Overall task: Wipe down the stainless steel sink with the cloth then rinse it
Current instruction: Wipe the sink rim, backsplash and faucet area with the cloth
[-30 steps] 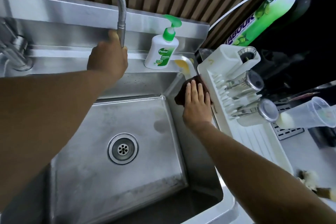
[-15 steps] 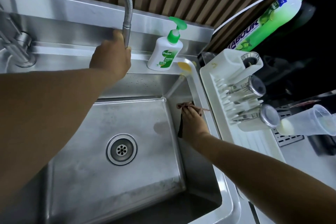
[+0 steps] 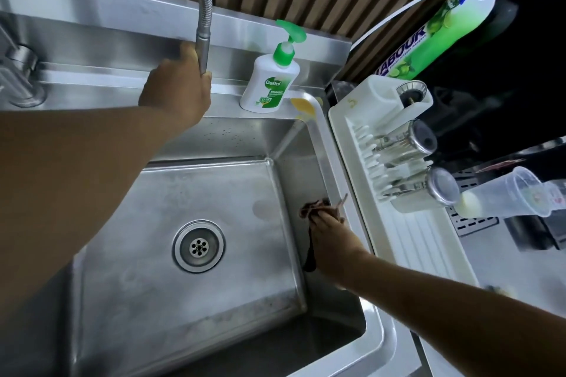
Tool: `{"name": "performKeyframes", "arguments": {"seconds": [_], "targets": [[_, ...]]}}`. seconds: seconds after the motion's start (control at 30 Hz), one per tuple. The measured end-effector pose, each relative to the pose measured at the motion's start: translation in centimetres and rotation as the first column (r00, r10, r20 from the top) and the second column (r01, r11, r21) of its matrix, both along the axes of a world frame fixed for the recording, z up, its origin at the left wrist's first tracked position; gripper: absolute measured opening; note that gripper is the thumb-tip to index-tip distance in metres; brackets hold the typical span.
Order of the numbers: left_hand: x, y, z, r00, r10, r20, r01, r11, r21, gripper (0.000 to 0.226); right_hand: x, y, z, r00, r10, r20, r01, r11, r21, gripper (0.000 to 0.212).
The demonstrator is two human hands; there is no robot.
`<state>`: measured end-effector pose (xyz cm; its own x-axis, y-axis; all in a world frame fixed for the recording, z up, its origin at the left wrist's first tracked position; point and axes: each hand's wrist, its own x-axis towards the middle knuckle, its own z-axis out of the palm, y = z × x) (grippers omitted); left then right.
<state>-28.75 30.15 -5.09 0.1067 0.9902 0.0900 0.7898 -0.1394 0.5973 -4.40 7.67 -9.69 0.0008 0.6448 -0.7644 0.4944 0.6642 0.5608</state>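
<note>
The stainless steel sink [image 3: 196,193] fills the middle, with its round drain [image 3: 199,246] on the basin floor. My right hand [image 3: 332,236] presses a dark brown cloth [image 3: 315,208] against the inner right wall of the basin, a strip of cloth hanging below the hand. My left hand [image 3: 180,89] grips the lower end of the flexible metal faucet hose [image 3: 204,18] above the back of the basin. No water is visibly running.
A Dettol pump bottle [image 3: 269,82] stands on the back ledge beside yellow soap [image 3: 303,105]. A white drying rack [image 3: 395,187] with steel cups [image 3: 407,144] borders the sink on the right. A green dish-liquid bottle [image 3: 444,24] and plastic cups [image 3: 508,196] lie beyond.
My right hand has slid the cloth from the top right rim near the rack down and toward me along the inner right wall. My left hand keeps its grip on the hose.
</note>
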Motion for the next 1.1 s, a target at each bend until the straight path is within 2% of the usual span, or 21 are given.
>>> {"name": "performKeyframes", "arguments": {"seconds": [0.07,0.17,0.27,0.37,0.43,0.5,0.6,0.63,0.7,0.77,0.83,0.9,1.0,1.1], "targets": [[-0.1,0.0,0.0,1.000,-0.007,0.002,0.007,1.000,-0.002,0.033,0.1,-0.5,0.7,0.997,0.071,0.016,-0.070,0.997,-0.036,0.060],[-0.1,-0.1,0.1,1.000,-0.010,0.004,0.010,1.000,-0.010,0.033,0.0,3.0,1.2,0.995,0.102,0.020,-0.103,0.993,0.063,0.062],[-0.1,-0.1,0.1,1.000,-0.013,0.008,0.013,1.000,-0.013,0.032,0.0,6.9,0.9,0.999,-0.026,0.023,0.021,0.984,0.175,0.066],[-0.1,0.0,0.1,1.000,-0.012,0.004,0.013,1.000,-0.019,0.032,0.2,6.7,-0.1,0.998,-0.063,-0.020,0.066,0.978,0.196,0.060],[-0.2,0.0,0.1,1.000,-0.006,0.003,0.007,1.000,-0.019,0.031,0.4,3.6,-0.5,0.997,-0.039,-0.070,0.046,0.993,0.110,0.057],[-0.2,0.0,0.0,1.000,-0.013,0.011,0.013,1.000,-0.014,0.031,0.7,-0.7,0.1,0.995,-0.014,-0.101,0.008,0.999,-0.054,0.051],[-0.4,-0.2,0.1,0.999,-0.025,0.022,0.025,1.000,-0.011,0.030,1.0,-4.7,2.5,0.994,-0.007,-0.106,-0.017,0.973,-0.229,0.040],[-0.4,-0.2,0.1,0.999,-0.025,0.022,0.025,1.000,-0.009,0.030,1.1,-4.5,3.2,0.992,0.005,-0.129,-0.035,0.973,-0.227,0.041],[-0.2,-0.4,0.3,1.000,-0.018,0.014,0.018,1.000,-0.009,0.032,1.8,-2.7,3.7,0.985,0.049,-0.168,-0.071,0.989,-0.129,0.048],[-0.2,-0.5,0.4,1.000,-0.014,0.005,0.014,1.000,-0.017,0.033,1.8,-0.3,4.1,0.982,0.041,-0.182,-0.044,0.999,-0.013,0.054],[-0.3,-0.5,0.5,1.000,-0.020,-0.001,0.020,0.999,-0.026,0.034,1.3,0.6,4.0,0.982,-0.007,-0.187,0.015,0.999,0.037,0.052],[-0.3,-0.5,0.7,1.000,-0.030,0.001,0.030,0.999,-0.031,0.034,0.9,-0.7,3.8,0.979,-0.056,-0.197,0.054,0.998,-0.018,0.049],[-0.3,-0.6,0.9,0.999,-0.040,0.008,0.040,0.999,-0.034,0.035,0.5,-4.8,3.6,0.985,-0.041,-0.165,0.011,0.984,-0.176,0.041],[-0.4,-0.7,0.8,0.999,-0.046,0.018,0.047,0.998,-0.033,0.035,0.0,-7.4,5.1,0.980,-0.117,-0.160,0.065,0.952,-0.298,0.038]]}}
